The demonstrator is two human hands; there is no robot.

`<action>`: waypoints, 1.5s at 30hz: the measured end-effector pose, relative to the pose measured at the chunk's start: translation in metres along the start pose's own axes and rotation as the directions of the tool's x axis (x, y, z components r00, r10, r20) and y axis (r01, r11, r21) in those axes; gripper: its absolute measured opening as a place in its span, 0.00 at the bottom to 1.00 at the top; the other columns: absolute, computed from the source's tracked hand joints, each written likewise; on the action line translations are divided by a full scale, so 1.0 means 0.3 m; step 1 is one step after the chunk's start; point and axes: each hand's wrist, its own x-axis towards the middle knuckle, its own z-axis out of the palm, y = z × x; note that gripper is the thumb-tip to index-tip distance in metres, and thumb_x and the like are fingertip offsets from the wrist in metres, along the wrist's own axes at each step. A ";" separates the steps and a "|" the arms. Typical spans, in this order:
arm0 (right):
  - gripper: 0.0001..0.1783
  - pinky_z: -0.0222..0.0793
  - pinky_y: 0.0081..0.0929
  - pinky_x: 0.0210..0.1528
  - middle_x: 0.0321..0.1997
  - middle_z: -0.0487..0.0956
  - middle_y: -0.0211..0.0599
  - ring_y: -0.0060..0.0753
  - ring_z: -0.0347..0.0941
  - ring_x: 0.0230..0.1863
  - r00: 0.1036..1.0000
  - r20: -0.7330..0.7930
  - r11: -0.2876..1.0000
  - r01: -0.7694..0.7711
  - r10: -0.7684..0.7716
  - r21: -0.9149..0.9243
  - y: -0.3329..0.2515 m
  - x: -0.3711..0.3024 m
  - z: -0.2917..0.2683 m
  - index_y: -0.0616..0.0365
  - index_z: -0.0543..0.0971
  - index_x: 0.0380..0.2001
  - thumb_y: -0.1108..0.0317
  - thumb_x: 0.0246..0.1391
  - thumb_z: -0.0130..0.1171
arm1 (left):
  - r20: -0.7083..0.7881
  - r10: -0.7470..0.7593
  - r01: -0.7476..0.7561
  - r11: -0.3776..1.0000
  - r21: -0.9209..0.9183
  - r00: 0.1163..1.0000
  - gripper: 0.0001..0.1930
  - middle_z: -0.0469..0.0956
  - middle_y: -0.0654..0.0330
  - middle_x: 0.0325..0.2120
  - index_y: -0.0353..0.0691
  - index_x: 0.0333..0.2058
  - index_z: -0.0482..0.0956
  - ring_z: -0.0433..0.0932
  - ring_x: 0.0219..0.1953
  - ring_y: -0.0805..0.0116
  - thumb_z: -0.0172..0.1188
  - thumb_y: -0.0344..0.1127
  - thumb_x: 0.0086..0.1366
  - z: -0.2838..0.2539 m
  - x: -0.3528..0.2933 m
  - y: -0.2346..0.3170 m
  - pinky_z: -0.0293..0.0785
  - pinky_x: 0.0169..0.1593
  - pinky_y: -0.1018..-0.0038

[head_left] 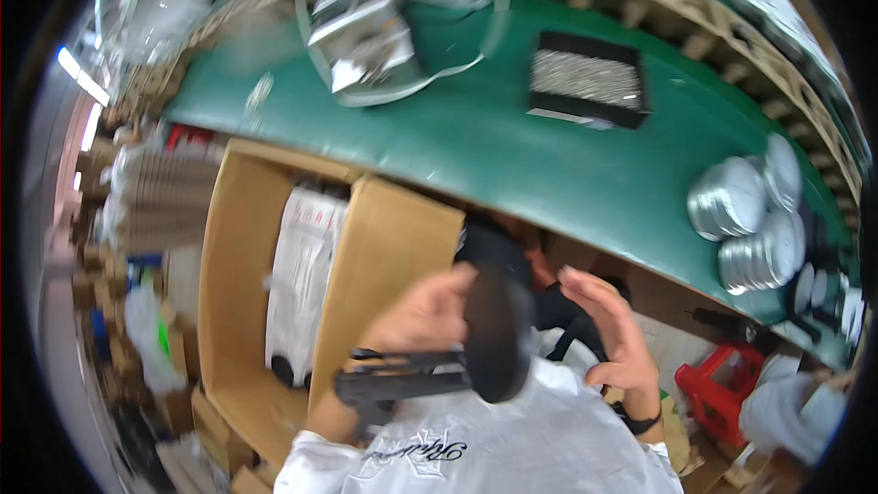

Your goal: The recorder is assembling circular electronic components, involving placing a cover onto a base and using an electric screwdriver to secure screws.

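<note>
In front of my chest, my left hand (422, 316) grips a black fitting with a round disc (498, 334) at one end and a slim black arm (402, 377) reaching left from it. The disc stands nearly on edge and hides some of my fingertips; motion blurs it. To its right, my right hand (611, 325) is raised and empty, with fingers stretched and thumb apart. Beside my left forearm stands an open cardboard box (393, 238), holding a white bagged item (306, 279) with red print and black parts below.
Across the front runs a green-topped workbench (439, 155). It carries a black tray of small metal pieces (587, 78), stacks of silver discs (732, 201) and a bag of parts (366, 55). A red stool (718, 389) stands at right; cartons (219, 434) crowd the lower left.
</note>
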 end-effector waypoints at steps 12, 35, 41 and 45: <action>0.20 0.69 0.21 0.49 0.45 0.77 0.33 0.21 0.73 0.45 0.807 -0.574 0.960 -0.033 -0.138 -0.278 -0.250 0.080 -0.115 0.61 0.71 0.50 0.77 0.54 0.60 | 0.709 -0.175 0.598 0.691 -0.406 0.683 0.24 0.74 0.43 0.55 0.29 0.60 0.67 0.75 0.58 0.50 0.49 0.42 0.74 0.370 0.378 -0.173 0.72 0.63 0.59; 0.14 0.67 0.42 0.62 0.52 0.77 0.46 0.49 0.68 0.62 0.972 0.067 0.204 0.115 -0.227 -0.972 -0.112 0.304 -0.625 0.61 0.79 0.40 0.67 0.51 0.65 | -0.041 0.807 -0.127 0.143 0.982 0.589 0.24 0.76 0.49 0.47 0.38 0.62 0.70 0.78 0.39 0.61 0.57 0.27 0.66 0.296 0.688 -0.035 0.75 0.42 0.67; 0.21 0.69 0.41 0.61 0.55 0.76 0.43 0.49 0.70 0.60 0.821 -0.043 -0.112 -0.130 -0.570 -0.985 -0.213 0.209 -0.563 0.57 0.77 0.49 0.70 0.50 0.65 | 0.286 0.759 -0.365 -0.069 0.929 0.585 0.24 0.65 0.49 0.64 0.38 0.59 0.72 0.62 0.67 0.47 0.59 0.28 0.63 0.305 0.759 -0.080 0.53 0.69 0.52; 0.23 0.72 0.41 0.58 0.55 0.78 0.42 0.48 0.74 0.58 0.708 -0.215 -0.337 -0.552 -0.673 -0.763 -0.203 0.131 -0.590 0.57 0.78 0.51 0.74 0.49 0.64 | 0.378 0.604 -0.381 -0.131 0.915 0.701 0.32 0.65 0.51 0.65 0.37 0.60 0.72 0.61 0.68 0.52 0.66 0.45 0.59 0.356 0.781 -0.089 0.41 0.71 0.42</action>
